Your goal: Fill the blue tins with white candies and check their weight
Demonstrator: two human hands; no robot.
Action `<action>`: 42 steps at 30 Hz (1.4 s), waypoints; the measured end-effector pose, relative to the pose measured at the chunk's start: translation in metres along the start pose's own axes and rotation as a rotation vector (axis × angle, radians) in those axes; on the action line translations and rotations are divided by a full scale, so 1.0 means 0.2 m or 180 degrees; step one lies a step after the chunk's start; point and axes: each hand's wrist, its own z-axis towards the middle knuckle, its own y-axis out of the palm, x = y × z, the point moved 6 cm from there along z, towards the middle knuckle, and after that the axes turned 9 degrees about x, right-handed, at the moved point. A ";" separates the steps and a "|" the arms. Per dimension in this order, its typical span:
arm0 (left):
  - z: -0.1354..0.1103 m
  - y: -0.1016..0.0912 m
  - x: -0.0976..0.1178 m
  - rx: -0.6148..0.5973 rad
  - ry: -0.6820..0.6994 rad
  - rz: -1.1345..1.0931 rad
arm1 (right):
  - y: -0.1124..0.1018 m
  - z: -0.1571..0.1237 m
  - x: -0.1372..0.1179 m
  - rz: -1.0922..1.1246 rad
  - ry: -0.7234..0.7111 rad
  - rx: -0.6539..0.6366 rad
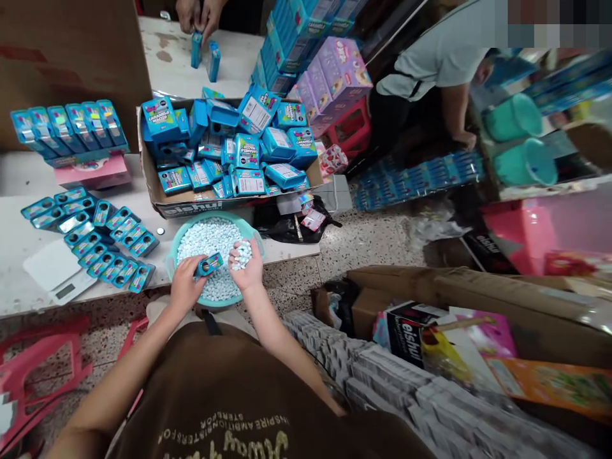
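My left hand (184,284) grips a small blue open box (209,264) over a teal basin (172,255) heaped with pale blue-white candies (208,239). Beside it, my right hand (246,264) is cupped around a handful of those candies, just right of the box. Both hands hover above the basin at the table's front edge. Rows of filled open blue boxes (90,236) lie to the left on the white table (19,242).
A cardboard carton (191,205) of blue boxes stands behind the basin. A white scale (57,274) lies left. Closed blue boxes (71,127) sit on a pink pack. Another person's hands (198,16) work at the far table; a person (444,70) bends at right. Cartons crowd the floor.
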 end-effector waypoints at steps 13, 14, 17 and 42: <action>-0.02 0.16 0.01 0.0033 -0.0052 -0.0268 | 0.08 -0.07 0.07 -0.0714 -0.0807 0.0077; -0.03 0.16 0.01 0.0039 -0.0071 -0.0262 | 0.08 -0.07 0.07 -0.0743 -0.0829 0.0088; -0.02 0.16 0.02 -0.0015 -0.0033 -0.0211 | 0.08 -0.07 0.07 -0.0762 -0.0878 0.0177; 0.04 0.17 -0.01 0.0151 -0.0289 -0.0521 | 0.19 -0.09 0.03 -0.1130 -0.1471 -0.0051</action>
